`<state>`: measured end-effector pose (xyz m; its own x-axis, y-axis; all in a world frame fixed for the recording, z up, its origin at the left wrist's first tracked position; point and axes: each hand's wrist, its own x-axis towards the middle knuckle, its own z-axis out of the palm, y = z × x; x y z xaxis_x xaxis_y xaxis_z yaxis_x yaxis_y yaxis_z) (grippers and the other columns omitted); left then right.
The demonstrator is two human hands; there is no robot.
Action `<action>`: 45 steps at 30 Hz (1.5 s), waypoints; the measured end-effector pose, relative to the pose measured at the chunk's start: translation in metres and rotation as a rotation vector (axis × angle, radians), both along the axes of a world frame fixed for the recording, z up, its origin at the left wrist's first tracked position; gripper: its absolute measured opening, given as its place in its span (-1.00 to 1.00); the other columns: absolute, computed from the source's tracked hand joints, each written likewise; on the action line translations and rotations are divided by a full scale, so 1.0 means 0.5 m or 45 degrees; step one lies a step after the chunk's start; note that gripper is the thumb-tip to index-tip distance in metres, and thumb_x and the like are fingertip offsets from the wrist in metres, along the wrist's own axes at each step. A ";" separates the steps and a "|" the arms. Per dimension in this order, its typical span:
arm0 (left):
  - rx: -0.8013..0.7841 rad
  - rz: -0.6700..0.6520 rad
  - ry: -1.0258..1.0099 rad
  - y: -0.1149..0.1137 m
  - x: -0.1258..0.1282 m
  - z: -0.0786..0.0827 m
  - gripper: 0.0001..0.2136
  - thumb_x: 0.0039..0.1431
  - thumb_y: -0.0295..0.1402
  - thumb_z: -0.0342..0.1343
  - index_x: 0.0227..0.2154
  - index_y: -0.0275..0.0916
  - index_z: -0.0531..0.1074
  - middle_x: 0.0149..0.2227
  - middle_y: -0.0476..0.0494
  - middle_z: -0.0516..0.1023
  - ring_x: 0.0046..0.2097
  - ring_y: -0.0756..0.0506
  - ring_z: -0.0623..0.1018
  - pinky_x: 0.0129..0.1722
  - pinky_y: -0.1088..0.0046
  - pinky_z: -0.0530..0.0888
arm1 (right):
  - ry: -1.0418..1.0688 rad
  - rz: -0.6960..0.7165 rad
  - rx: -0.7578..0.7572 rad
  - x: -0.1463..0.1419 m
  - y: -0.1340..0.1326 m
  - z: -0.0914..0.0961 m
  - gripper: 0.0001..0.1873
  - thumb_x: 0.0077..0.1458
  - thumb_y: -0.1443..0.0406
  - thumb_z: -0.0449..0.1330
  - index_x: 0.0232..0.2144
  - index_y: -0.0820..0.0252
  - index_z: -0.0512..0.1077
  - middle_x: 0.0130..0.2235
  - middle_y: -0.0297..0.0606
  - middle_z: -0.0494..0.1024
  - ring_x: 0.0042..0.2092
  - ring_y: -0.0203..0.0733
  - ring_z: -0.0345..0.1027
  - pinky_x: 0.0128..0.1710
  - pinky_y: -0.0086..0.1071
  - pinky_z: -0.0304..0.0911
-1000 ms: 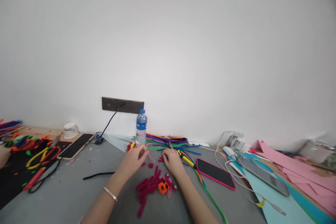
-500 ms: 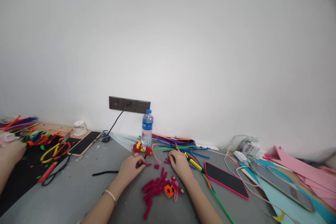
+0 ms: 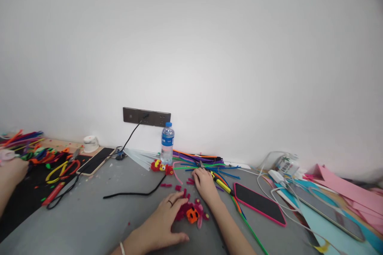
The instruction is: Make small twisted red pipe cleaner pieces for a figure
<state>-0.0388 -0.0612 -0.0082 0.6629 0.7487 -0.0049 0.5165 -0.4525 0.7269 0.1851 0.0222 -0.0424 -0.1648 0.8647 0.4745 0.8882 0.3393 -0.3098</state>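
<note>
My left hand (image 3: 161, 223) is open, thumb and fingers spread around a bunch of dark pink pipe cleaner pieces (image 3: 180, 212), most of them hidden behind it. Against that bunch lies a small orange figure head (image 3: 192, 215) with black eyes and pink parts. My right hand (image 3: 205, 183) rests on the table, fingers loosely extended, beside short dark pink pieces (image 3: 190, 181) and the pliers (image 3: 223, 184) with yellow-and-black handles. Whether its fingertips touch either is unclear. A black pipe cleaner (image 3: 131, 194) curves across the table left of the hands.
Behind the hands are a red-and-yellow fuzzy figure (image 3: 161, 167), a water bottle (image 3: 167, 143) and a bundle of coloured pipe cleaners (image 3: 215, 164). A pink-edged phone (image 3: 259, 204) and white cables (image 3: 281, 200) lie right. Another person's hand (image 3: 14, 171) is at far left.
My left hand has let go of a short dark pink piece near the black pipe cleaner, moved toward me and right, and opened over the dark pink bunch. My right hand has barely moved.
</note>
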 end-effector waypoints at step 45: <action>-0.258 0.499 -0.797 0.166 -0.030 -0.026 -0.63 -0.09 -0.02 0.24 -0.47 -0.26 0.41 -0.56 0.07 0.35 -0.48 0.00 0.35 -0.47 0.51 0.30 | 0.215 -0.358 0.188 0.066 -0.020 -0.005 -0.75 0.11 0.21 0.04 -0.15 0.08 0.34 -0.14 -0.15 0.51 -0.09 0.07 0.36 -0.14 -0.12 0.18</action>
